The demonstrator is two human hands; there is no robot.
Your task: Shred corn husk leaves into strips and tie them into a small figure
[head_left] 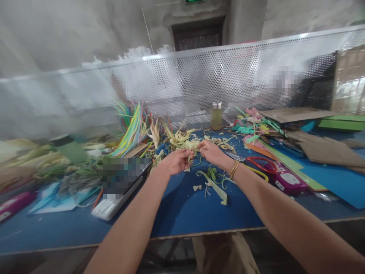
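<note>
My left hand [180, 160] and my right hand [212, 152] meet over the middle of the blue table. Both have their fingers closed on a pale yellow-green piece of corn husk [192, 145], pinched between them. Part of it is hidden behind the fingers. Just beyond lies a heap of loose husk pieces [178, 137]. Nearer to me, a longer husk strip [218, 190] rests on the table beside thin green curls [211, 173]. Scissors [258, 163] with red handles lie close to my right wrist.
A bundle of coloured pipe cleaners [129, 131] stands at back left, near a device [112, 203] with a blurred screen. A jar [216, 116] stands before the perforated metal divider [196, 76]. Rightward lie a purple device [288, 180], coloured sheets and cardboard [327, 146].
</note>
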